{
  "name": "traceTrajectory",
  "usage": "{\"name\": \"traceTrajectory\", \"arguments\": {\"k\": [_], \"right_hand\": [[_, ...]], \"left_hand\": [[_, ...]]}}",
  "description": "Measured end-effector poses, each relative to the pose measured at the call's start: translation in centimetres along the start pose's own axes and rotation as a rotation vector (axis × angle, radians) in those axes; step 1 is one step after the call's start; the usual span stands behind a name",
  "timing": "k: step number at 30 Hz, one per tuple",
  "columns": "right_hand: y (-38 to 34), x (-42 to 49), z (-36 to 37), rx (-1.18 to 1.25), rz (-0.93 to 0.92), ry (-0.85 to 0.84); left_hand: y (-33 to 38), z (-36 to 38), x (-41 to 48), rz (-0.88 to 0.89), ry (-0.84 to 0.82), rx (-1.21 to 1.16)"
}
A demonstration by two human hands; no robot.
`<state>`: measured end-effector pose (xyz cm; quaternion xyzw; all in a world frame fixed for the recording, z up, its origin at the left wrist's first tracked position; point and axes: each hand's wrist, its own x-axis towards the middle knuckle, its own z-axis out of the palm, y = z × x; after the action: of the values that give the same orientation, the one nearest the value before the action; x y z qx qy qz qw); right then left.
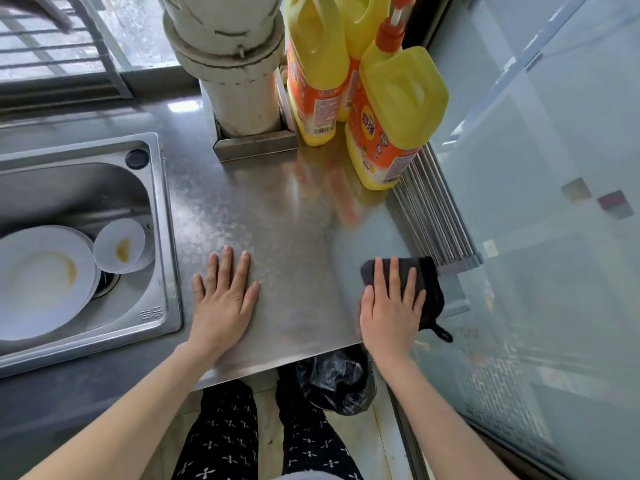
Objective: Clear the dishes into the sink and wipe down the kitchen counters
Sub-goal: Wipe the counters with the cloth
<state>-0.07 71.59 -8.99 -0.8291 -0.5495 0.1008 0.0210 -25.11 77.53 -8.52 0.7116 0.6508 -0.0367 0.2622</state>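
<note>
A steel counter runs between the sink on the left and a glass panel on the right. In the sink lie a white plate with a yellow stain and a small white bowl leaning against it. My left hand rests flat on the counter, fingers spread, holding nothing. My right hand presses flat on a dark grey cloth at the counter's front right corner.
Three yellow detergent bottles stand at the back right of the counter. A thick white pipe rises behind in a steel collar. A glass panel borders the right. A black bin bag sits on the floor below.
</note>
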Motion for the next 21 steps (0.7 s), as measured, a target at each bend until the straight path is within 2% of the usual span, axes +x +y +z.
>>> {"name": "traceTrajectory", "arguments": {"k": [1,3,7,8,10,14,16,18,21], "right_hand": [[-1.1,-0.6,0.2,0.011,0.011,-0.001],[-3.0,-2.3,0.7,-0.007,-0.131,-0.014],[-2.8,-4.7,1.3,-0.092,-0.716,-0.077],[-1.7,-3.9,1.3,-0.119,-0.802,-0.079],[0.2,-2.1,1.0,-0.154,-0.782,-0.060],[0.2,-0.5,0.5,-0.103,-0.342,-0.064],[-1.8,-1.1,0.6,-0.064,-0.247,-0.049],[-3.8,-2.3,1.0,-0.050,-0.322,-0.050],[-6.2,-3.8,1.4,-0.073,-0.618,-0.107]], "left_hand": [[0.0,-0.2,-0.4,0.002,-0.008,-0.014],[-0.2,-0.2,-1.8,0.027,-0.005,-0.002],[-0.9,2.0,-5.7,0.099,0.044,0.132],[-1.1,2.5,-6.4,0.094,0.046,0.154],[-1.5,2.9,-7.3,0.084,0.050,0.191],[-1.9,2.8,-7.6,0.098,0.076,0.237],[-1.9,2.8,-7.4,0.095,0.072,0.221],[-1.9,3.1,-7.5,0.084,0.068,0.202],[-2.0,3.3,-7.7,0.081,0.070,0.184]]}}
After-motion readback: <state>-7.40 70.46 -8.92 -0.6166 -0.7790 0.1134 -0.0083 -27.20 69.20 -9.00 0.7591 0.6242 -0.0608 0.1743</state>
